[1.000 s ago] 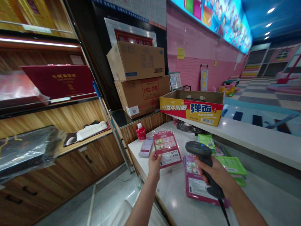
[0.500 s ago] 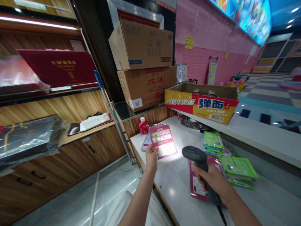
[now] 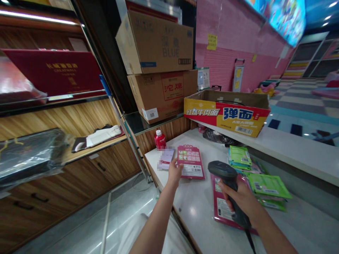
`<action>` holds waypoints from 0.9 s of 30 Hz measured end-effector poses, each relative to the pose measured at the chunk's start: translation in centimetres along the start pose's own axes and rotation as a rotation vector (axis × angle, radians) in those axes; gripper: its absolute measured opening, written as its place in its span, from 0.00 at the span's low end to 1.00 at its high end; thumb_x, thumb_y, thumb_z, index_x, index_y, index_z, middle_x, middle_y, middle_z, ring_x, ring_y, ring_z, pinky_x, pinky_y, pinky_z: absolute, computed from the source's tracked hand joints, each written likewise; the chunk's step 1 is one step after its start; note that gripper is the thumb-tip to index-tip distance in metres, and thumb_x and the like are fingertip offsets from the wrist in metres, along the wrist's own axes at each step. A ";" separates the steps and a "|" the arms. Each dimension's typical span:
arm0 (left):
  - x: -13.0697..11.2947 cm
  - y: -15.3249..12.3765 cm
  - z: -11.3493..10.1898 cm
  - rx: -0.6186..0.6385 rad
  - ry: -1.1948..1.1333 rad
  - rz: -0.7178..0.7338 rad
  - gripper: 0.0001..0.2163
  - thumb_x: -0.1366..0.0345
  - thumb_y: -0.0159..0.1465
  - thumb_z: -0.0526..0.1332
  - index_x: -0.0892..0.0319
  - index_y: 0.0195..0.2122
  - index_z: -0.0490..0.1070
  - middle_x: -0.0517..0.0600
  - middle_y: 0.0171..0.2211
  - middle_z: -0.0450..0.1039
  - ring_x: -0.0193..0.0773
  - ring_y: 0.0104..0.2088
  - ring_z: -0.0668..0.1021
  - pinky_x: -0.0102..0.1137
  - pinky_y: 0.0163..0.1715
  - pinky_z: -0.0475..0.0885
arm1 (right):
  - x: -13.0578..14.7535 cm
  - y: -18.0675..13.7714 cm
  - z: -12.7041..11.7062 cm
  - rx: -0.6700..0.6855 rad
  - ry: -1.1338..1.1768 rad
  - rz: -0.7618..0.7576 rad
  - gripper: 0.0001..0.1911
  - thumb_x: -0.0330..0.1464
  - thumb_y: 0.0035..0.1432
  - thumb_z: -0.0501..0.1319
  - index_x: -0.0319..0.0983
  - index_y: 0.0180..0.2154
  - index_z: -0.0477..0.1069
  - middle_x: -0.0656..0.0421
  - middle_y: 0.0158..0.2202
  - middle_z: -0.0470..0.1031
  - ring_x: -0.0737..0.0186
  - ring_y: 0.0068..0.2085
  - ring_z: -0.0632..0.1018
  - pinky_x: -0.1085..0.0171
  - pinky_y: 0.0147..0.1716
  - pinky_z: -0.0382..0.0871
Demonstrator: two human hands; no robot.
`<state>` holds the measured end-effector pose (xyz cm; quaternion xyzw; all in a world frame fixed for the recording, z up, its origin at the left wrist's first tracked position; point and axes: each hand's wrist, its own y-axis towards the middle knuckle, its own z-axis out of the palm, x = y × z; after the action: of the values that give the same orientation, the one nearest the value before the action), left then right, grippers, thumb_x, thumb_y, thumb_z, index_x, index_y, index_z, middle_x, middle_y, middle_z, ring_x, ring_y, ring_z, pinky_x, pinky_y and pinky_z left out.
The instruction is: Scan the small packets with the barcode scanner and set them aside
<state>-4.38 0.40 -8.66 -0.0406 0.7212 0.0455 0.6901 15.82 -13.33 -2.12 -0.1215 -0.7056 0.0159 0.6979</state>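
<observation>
My left hand (image 3: 175, 173) pinches the left edge of a flat dark-pink packet (image 3: 190, 160), whose printed side with a white barcode label faces up. In my right hand (image 3: 239, 195) is a black barcode scanner (image 3: 224, 171), fingers wrapped round its handle and head pointing left toward the packet. Under the scanner lies another dark-pink packet (image 3: 222, 208) on the white counter (image 3: 193, 215). Close to my left hand are a phone (image 3: 167, 158) and a red bottle (image 3: 160, 140) with a white cap.
Green packets (image 3: 267, 185) lie in piles right of the scanner. A yellow and red open carton (image 3: 227, 116) sits on the raised ledge behind. Two brown boxes (image 3: 164, 46) are stacked at the back. Wooden shelves (image 3: 87, 123) stand to the left; a cord trails from the scanner.
The packet in my left hand has moved slightly right and down, uncovering more of the phone. The bright scanner light on it is gone. The scanner has shifted slightly right.
</observation>
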 end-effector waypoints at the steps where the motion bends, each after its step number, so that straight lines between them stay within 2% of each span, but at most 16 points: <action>1: -0.4 0.2 0.1 -0.004 0.144 0.023 0.15 0.70 0.53 0.60 0.64 0.43 0.72 0.54 0.34 0.77 0.43 0.35 0.78 0.36 0.38 0.72 | 0.0 0.0 -0.1 -0.007 0.003 -0.006 0.19 0.47 0.47 0.66 0.40 0.29 0.64 0.69 0.14 0.65 0.72 0.11 0.63 0.71 0.09 0.58; 5: -2.0 -0.2 0.5 -0.028 0.801 0.163 0.14 0.75 0.57 0.56 0.67 0.43 0.72 0.62 0.41 0.73 0.48 0.44 0.75 0.39 0.46 0.68 | 0.1 0.0 -0.2 -0.018 0.007 -0.004 0.18 0.45 0.46 0.67 0.40 0.30 0.65 0.69 0.15 0.65 0.72 0.11 0.64 0.71 0.09 0.58; 8: -2.5 -2.0 0.8 0.020 1.081 0.294 0.15 0.75 0.60 0.54 0.64 0.48 0.71 0.62 0.47 0.68 0.49 0.49 0.72 0.41 0.50 0.65 | 0.4 -0.2 -0.1 -0.026 0.004 -0.008 0.18 0.46 0.47 0.66 0.40 0.31 0.66 0.69 0.15 0.65 0.72 0.12 0.64 0.72 0.09 0.58; 11: -2.0 -4.2 1.4 0.202 1.166 0.389 0.16 0.69 0.63 0.54 0.58 0.52 0.71 0.59 0.49 0.68 0.49 0.50 0.71 0.42 0.51 0.65 | 0.7 -0.3 0.1 -0.040 -0.011 -0.008 0.19 0.47 0.47 0.66 0.40 0.28 0.65 0.69 0.14 0.65 0.73 0.12 0.63 0.72 0.10 0.58; 14: -0.8 -5.2 2.0 0.329 1.195 0.399 0.18 0.63 0.63 0.57 0.55 0.55 0.69 0.59 0.55 0.66 0.54 0.56 0.67 0.45 0.55 0.63 | 0.9 -0.4 0.1 -0.037 -0.019 0.002 0.19 0.47 0.46 0.66 0.40 0.26 0.63 0.69 0.13 0.64 0.72 0.11 0.63 0.72 0.10 0.58; 19: 0.3 -3.5 2.0 0.317 1.225 0.350 0.24 0.58 0.63 0.58 0.56 0.60 0.64 0.61 0.63 0.57 0.57 0.63 0.59 0.47 0.60 0.57 | 1.1 -0.4 -0.1 -0.051 0.002 0.012 0.18 0.44 0.46 0.67 0.40 0.28 0.65 0.69 0.14 0.65 0.72 0.12 0.64 0.71 0.10 0.59; 24: 0.3 -1.6 1.4 0.255 1.249 0.340 0.24 0.55 0.64 0.56 0.55 0.61 0.62 0.61 0.63 0.56 0.56 0.63 0.59 0.47 0.59 0.57 | 0.8 -0.3 -0.4 -0.046 0.006 0.007 0.17 0.44 0.46 0.67 0.40 0.25 0.64 0.68 0.13 0.64 0.72 0.12 0.64 0.71 0.10 0.59; 27: 0.1 -1.3 1.0 0.270 1.243 0.353 0.25 0.55 0.63 0.57 0.56 0.60 0.63 0.61 0.62 0.58 0.55 0.62 0.61 0.45 0.59 0.58 | 0.7 -0.1 -0.5 -0.046 -0.003 -0.012 0.17 0.44 0.46 0.67 0.40 0.25 0.64 0.69 0.13 0.65 0.72 0.12 0.64 0.71 0.10 0.59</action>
<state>-3.22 -0.81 -8.85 0.1463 0.9805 0.0350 0.1266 16.26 -13.41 -1.44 -0.1333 -0.7077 -0.0044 0.6938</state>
